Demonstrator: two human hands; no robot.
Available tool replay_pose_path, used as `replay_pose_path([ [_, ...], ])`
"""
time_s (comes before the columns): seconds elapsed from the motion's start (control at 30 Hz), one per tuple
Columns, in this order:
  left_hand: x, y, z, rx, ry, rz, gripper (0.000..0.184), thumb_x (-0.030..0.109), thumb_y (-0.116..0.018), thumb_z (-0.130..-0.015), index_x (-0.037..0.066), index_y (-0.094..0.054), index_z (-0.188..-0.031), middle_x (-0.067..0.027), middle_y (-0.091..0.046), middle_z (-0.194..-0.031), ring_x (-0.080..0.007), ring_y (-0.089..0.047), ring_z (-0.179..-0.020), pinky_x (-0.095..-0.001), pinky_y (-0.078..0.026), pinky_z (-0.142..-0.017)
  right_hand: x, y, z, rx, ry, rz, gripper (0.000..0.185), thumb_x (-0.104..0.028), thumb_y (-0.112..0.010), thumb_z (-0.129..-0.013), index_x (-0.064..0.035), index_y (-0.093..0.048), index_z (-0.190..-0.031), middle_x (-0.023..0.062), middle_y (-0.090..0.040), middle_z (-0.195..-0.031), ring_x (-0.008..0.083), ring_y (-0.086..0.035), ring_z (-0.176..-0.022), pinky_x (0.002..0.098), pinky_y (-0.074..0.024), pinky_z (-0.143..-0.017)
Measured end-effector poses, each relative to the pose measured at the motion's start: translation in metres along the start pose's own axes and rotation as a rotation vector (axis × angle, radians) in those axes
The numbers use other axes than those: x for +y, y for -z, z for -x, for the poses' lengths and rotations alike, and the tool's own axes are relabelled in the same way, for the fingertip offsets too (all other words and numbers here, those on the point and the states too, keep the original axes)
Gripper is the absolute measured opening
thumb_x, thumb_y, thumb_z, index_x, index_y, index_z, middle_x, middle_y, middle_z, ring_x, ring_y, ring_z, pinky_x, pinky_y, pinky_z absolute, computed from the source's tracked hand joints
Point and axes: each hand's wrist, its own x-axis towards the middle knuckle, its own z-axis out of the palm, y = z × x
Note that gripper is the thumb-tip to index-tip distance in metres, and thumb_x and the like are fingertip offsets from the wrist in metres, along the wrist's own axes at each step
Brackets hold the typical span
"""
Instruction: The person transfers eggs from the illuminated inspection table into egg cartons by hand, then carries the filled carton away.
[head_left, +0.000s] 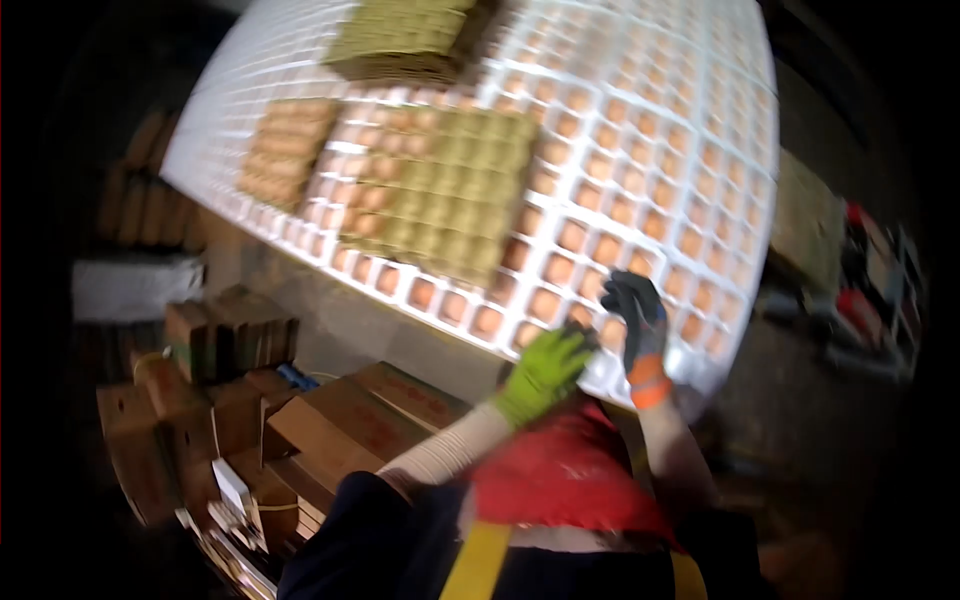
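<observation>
Many brown eggs [559, 268] sit in the cells of white plastic trays [588, 165] spread over a wide surface. My left hand [545, 378], in a lime-green glove with dark fingertips, is low over the front edge of the trays, its fingers spread beside the eggs. Just right of it is my right hand [640, 315], in a dark grey glove with an orange cuff. Its fingers are bent loosely leftward over the eggs, and I see no egg held in them. Blur hides whether either hand touches an egg.
A pulp tray [460, 185] partly filled with eggs lies on the white trays. Behind it rises a stack of pulp trays [400, 40]; another batch of eggs [287, 150] is left of it. Cardboard boxes [345, 425] stand lower left. A red apron [570, 475] covers my front.
</observation>
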Motion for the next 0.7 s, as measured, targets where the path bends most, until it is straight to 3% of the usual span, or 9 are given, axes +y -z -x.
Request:
replay_pose_path([
  [0.13,-0.03,0.068,0.012,0.226,0.162,-0.053,0.051,0.011,-0.075,-0.074,0.009,-0.066,-0.123,-0.0155,-0.061,-0.133,-0.0376,-0.058,-0.121,-0.0498,-0.045,-0.104,0.012,-0.07,-0.03,-0.203,0.076,0.028,0.021,-0.008,-0.064,-0.098,-0.0019,-0.068,-0.118,0.0051,-0.071,-0.108,0.0124,-0.068,-0.091,0.0264,-0.0544,-0.084],
  [0.17,-0.047,0.095,0.015,0.365,0.232,-0.088,0.044,0.009,-0.074,-0.079,0.008,-0.066,-0.122,-0.0166,-0.063,-0.129,-0.0345,-0.059,-0.119,-0.0455,-0.047,-0.101,0.0,-0.095,-0.034,-0.272,0.103,0.365,0.021,-0.005,-0.066,-0.096,-0.004,-0.068,-0.117,0.0034,-0.07,-0.107,0.0097,-0.066,-0.092,0.0245,-0.053,-0.083],
  [0.23,-0.086,0.139,0.032,0.641,0.463,-0.025,0.034,0.005,-0.068,-0.089,0.005,-0.066,-0.123,-0.0157,-0.066,-0.124,-0.0271,-0.061,-0.118,-0.0379,-0.049,-0.098,-0.016,-0.164,-0.043,-0.472,0.144,0.46,0.025,-0.007,-0.071,-0.091,-0.009,-0.067,-0.116,0.0056,-0.068,-0.101,0.0154,-0.069,-0.09,0.0284,-0.0561,-0.078],
  [0.27,-0.11,0.153,0.045,0.778,0.627,0.078,0.032,0.004,-0.064,-0.095,0.003,-0.065,-0.126,-0.0136,-0.067,-0.123,-0.0228,-0.061,-0.118,-0.0346,-0.049,-0.098,-0.013,-0.195,-0.053,-0.586,0.257,0.668,0.039,-0.031,-0.072,-0.091,-0.0104,-0.064,-0.123,0.0132,-0.067,-0.121,0.0281,-0.066,-0.114,0.0388,-0.0533,-0.097],
  [0.3,-0.128,0.172,0.049,0.894,0.674,0.217,0.033,0.004,-0.063,-0.095,0.003,-0.064,-0.128,-0.0115,-0.065,-0.127,-0.0226,-0.06,-0.119,-0.0347,-0.048,-0.101,0.013,-0.233,-0.06,-0.547,0.56,0.793,0.04,-0.035,-0.07,-0.091,-0.0087,-0.064,-0.121,0.0147,-0.064,-0.117,0.0315,-0.061,-0.116,0.0422,-0.0486,-0.101],
  [0.37,-0.165,0.198,0.067,1.028,0.688,0.358,0.034,0.003,-0.062,-0.096,0.002,-0.062,-0.13,-0.0093,-0.063,-0.131,-0.0209,-0.058,-0.121,-0.0338,-0.046,-0.104,0.015,-0.306,-0.074,-0.582,0.63,1.12,0.041,-0.034,-0.074,-0.083,-0.0094,-0.064,-0.115,0.0121,-0.063,-0.11,0.0285,-0.063,-0.104,0.0405,-0.0508,-0.088],
  [0.43,-0.176,0.21,0.065,1.078,0.689,0.439,0.033,0.004,-0.061,-0.098,-0.002,-0.061,-0.131,-0.0104,-0.062,-0.132,-0.0193,-0.057,-0.122,-0.0321,-0.045,-0.105,0.037,-0.352,-0.086,-0.603,0.608,1.565,0.046,-0.036,-0.076,-0.081,-0.0095,-0.063,-0.116,0.0097,-0.063,-0.115,0.0261,-0.064,-0.107,0.0394,-0.0514,-0.086],
  [0.57,-0.192,0.225,0.081,0.893,0.663,0.198,0.033,0.004,-0.056,-0.101,-0.004,-0.061,-0.132,-0.0115,-0.065,-0.131,-0.0206,-0.059,-0.121,-0.0338,-0.045,-0.106,0.045,-0.343,-0.096,-0.517,0.437,1.169,0.047,-0.039,-0.076,-0.082,-0.0072,-0.063,-0.114,0.0097,-0.062,-0.117,0.0278,-0.064,-0.11,0.0433,-0.0528,-0.088],
  [0.7,-0.192,0.233,0.096,0.799,0.722,0.304,0.038,0.002,-0.054,-0.099,-0.004,-0.06,-0.136,-0.0109,-0.064,-0.135,-0.0214,-0.058,-0.123,-0.0349,-0.044,-0.107,-0.014,-0.199,-0.027,-0.368,0.339,0.718,0.05,-0.036,-0.083,-0.079,-0.0087,-0.066,-0.117,0.0138,-0.063,-0.114,0.0322,-0.065,-0.097,0.0429,-0.0543,-0.085],
])
